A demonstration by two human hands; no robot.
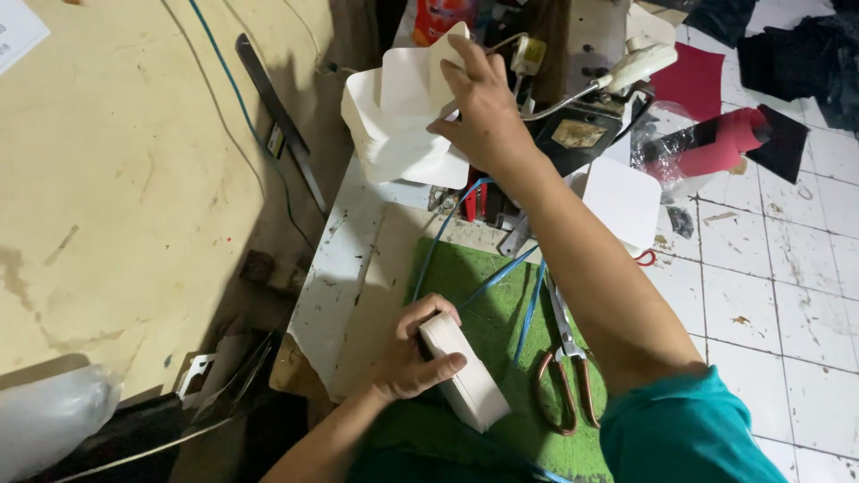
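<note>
White card pieces with rounded corners are what both hands are on. The left hand (413,353), low in the centre of the frame, is closed round a thick stack (463,371) of them, thumb across the near face and fingers wrapped behind, holding it on edge over the green mat (488,326). The right hand (479,103) reaches to the upper centre, fingers curled and pinching one sheet (445,58) at the top of a loose pile (394,134) that sits on the bench in front of the machine (582,116).

Judging by this, the step in hand is gathering: a sheet is being lifted off the pile while the collected stack waits below. The next move would seem to call for bringing that sheet down and squaring its edges against the stack, with the left grip loosened enough to admit it without letting the rest fan out.

Scissors (565,367) with brown handles lie on the mat just right of the stack, beside blue cords (528,304). Another white piece (622,201) rests to the right of the forearm, and red and black fabric (716,143) lies on the tiled floor (787,295) at upper right.
</note>
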